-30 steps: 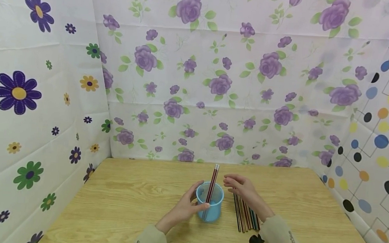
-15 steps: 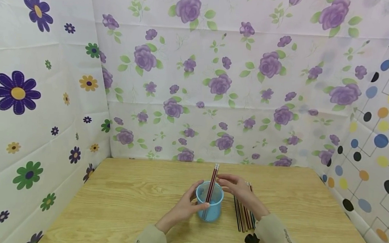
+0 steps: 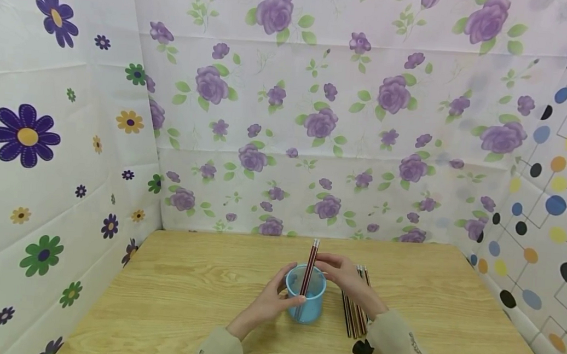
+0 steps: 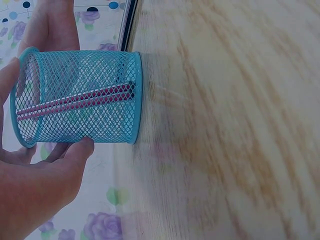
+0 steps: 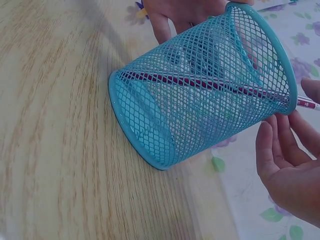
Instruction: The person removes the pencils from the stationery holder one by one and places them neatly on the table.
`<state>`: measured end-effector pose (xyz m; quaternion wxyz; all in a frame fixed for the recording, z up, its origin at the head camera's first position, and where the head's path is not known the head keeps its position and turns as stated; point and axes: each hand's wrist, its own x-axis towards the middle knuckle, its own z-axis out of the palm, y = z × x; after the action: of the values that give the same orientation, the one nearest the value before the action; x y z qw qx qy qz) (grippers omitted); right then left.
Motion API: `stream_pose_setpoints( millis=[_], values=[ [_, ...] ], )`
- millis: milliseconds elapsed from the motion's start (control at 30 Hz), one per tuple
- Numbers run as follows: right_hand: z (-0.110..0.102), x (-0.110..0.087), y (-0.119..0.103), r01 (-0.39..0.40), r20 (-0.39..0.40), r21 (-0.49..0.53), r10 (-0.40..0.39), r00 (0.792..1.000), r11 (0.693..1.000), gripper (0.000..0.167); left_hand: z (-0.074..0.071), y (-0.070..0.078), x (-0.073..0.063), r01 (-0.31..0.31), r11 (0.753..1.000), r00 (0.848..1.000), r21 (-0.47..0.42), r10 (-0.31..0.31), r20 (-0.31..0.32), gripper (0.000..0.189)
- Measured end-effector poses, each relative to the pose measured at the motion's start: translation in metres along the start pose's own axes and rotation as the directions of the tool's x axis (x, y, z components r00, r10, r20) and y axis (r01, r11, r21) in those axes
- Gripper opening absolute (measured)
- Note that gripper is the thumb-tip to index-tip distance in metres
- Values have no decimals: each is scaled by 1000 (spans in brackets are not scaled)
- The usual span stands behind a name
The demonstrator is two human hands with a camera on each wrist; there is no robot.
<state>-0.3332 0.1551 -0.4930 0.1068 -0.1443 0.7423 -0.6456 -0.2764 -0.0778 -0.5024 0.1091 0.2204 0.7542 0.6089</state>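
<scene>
My left hand (image 3: 268,302) grips a light blue mesh pencil cup (image 3: 310,310), its thumb and fingers round the rim. The cup stands on the table in the head view. Two dark red striped pencils (image 3: 310,264) with pale ends lean inside it, seen through the mesh in the left wrist view. My right hand (image 3: 350,280) is at the cup's right rim, its fingertips beside the pencils' upper part. In the right wrist view, its thumb and fingers stand apart on either side of a pencil end (image 5: 306,103).
Several striped pencils (image 3: 353,313) lie in a row right of the cup, partly under my right forearm. The wooden table (image 3: 198,270) meets a flowered cloth (image 3: 287,117) behind. A black wrist device (image 3: 362,350) hangs under the right sleeve.
My right hand has moved left from above the lying pencils to the pencils in the cup. The left hand and the cup have stayed in place.
</scene>
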Motion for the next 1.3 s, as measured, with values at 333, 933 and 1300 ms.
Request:
stream_pose_setpoints(
  millis=[333, 933, 1300],
  values=[
    [6, 4, -3, -19, -73, 14, 20, 997, 1000, 46, 0, 1, 0, 15, 1000, 1000, -8, -15, 0, 75],
    [6, 8, -7, -13, -115, 19, 15, 993, 1000, 46, 0, -1, 0, -6, 1000, 1000, -22, 6, 11, 76],
    [9, 13, -11, -54, -145, -11, 52, 988, 998, 49, 0, -1, 0, -8, 1000, 1000, -16, 8, 9, 75]
  ],
)
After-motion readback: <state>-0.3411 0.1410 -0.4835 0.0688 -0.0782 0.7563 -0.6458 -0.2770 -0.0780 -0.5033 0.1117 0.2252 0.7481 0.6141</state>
